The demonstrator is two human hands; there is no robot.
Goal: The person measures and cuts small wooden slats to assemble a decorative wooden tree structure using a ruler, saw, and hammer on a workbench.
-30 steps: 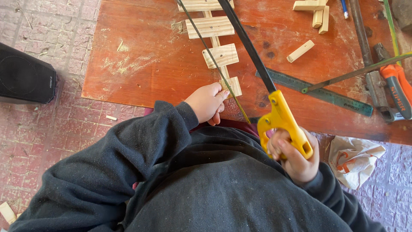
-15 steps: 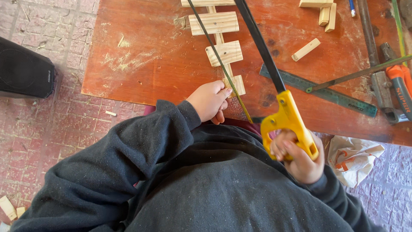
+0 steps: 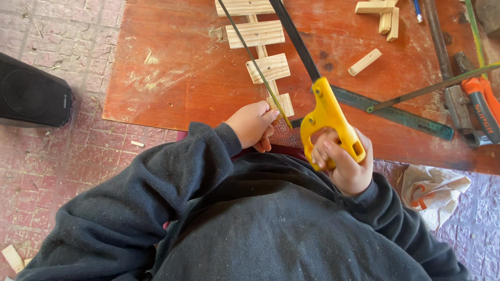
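Hacksaw, yellow handle clamped in right hand's grip, blade crossing slatted wooden piece on desk; left hand curled shut just left, pressing its near end.

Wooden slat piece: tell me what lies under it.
The wooden slat piece lies flat on the reddish board, sawdust around it. Its near end is hidden by the left hand; the saw blade crosses above.

One head camera looks steeply down, close above the red wooden board, over the person's chest.
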